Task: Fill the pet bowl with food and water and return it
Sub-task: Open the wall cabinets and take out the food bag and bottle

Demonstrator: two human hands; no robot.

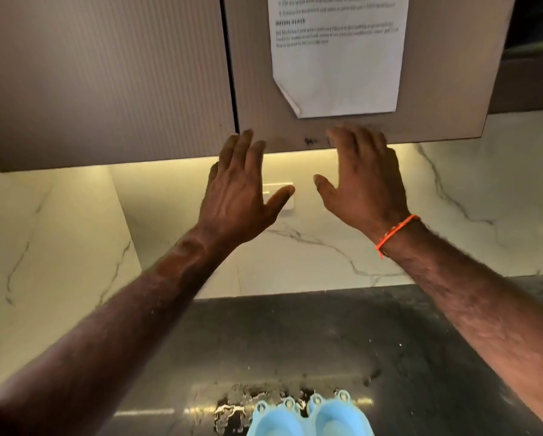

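Note:
A light blue double pet bowl (311, 418) stands on the dark countertop (311, 335) at the bottom edge of the view, only its far rims showing. My left hand (241, 190) and my right hand (358, 180) are raised side by side with fingers straight, their fingertips at the lower edge of the right upper cabinet door (437, 99). Neither hand holds anything. An orange thread band circles my right wrist.
A printed paper sheet (336, 55) is stuck on the right cabinet door. A second cabinet door (106, 83) is at the left. A white wall switch (279, 193) sits on the marble backsplash (468, 199) under the lit cabinet. Water is spilled on the counter near the bowl.

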